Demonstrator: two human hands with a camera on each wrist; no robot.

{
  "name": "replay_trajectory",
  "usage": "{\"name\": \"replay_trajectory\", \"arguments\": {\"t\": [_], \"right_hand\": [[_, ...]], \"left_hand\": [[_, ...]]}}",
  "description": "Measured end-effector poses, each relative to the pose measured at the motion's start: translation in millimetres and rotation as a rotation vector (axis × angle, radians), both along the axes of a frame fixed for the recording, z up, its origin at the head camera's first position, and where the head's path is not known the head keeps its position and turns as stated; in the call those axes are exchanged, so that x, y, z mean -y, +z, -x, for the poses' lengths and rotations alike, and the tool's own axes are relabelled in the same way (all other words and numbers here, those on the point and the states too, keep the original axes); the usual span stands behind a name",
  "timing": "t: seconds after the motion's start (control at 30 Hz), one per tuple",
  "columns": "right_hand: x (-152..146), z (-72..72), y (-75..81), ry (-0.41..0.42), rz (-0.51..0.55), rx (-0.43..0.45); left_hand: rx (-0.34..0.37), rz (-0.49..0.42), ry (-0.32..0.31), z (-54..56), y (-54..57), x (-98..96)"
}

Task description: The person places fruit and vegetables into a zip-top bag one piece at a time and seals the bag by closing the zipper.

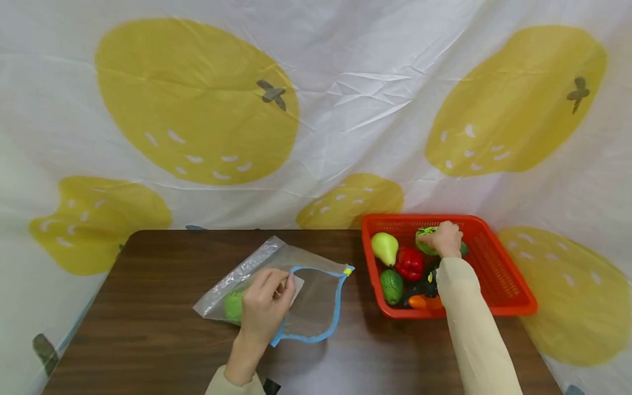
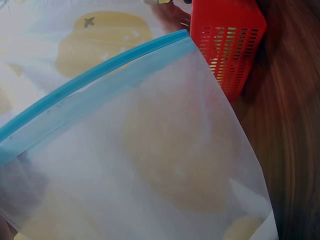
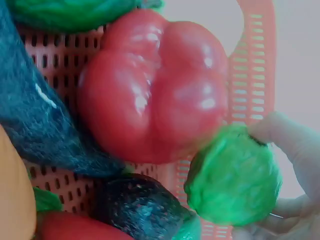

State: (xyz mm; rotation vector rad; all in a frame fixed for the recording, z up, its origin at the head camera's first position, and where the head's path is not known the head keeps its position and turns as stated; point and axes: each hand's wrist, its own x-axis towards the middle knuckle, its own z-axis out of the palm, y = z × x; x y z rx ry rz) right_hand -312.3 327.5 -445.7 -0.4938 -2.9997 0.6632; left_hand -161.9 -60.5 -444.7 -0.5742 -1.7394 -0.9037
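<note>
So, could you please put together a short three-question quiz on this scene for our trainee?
1. True or false: the left hand holds the clear zip bag by its blue-edged opening.
2. Which item does the right hand grip in the red basket? A) yellow-green pear B) red pepper C) green leafy vegetable
3. Fill in: the bag already contains one ___-coloured item.

Key:
1. True.
2. C, the green leafy vegetable; the pear and red pepper lie untouched.
3. Green, the item by the left hand.
</note>
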Motion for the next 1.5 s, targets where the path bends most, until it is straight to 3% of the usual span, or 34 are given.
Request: {"name": "replay_trajectory", "arguments": {"t": [0.17,0.3,0.53,0.77,0.97,1.13,1.33,1.5], "right_hand": [[3.6,-4.5,17.1,-0.029,0.078,-0.059],[19.1,-17.1,37.1,0.012,0.173,-0.158],[65.5,-59.2,69.2,0.187,0.23,-0.268],[116.8,-107.3,75.0,0.426,0.335,-0.397],[159.3,-143.8,62.7,0.664,0.435,-0.374],[193.6,-159.9,37.4,0.785,0.46,-0.364],[235.3,-155.7,-5.9,0.805,0.356,-0.473],[260.6,-132.3,-29.7,0.806,0.151,-0.592]], "left_hand": [[0.021,-0.01,-0.014,0.1,-0.2,0.7],[0.017,-0.014,0.004,0.6,-0.8,1.2],[0.012,-0.019,0.023,2.1,-0.1,2.1],[0.026,-0.037,0.012,3.6,0.1,2.3],[0.091,-0.087,-0.049,2.8,1.2,3.3],[0.128,-0.089,-0.055,2.0,3.5,4.5],[0.062,-0.032,-0.032,1.0,4.6,3.7],[0.046,-0.029,-0.059,-3.0,3.4,-0.7]]}}
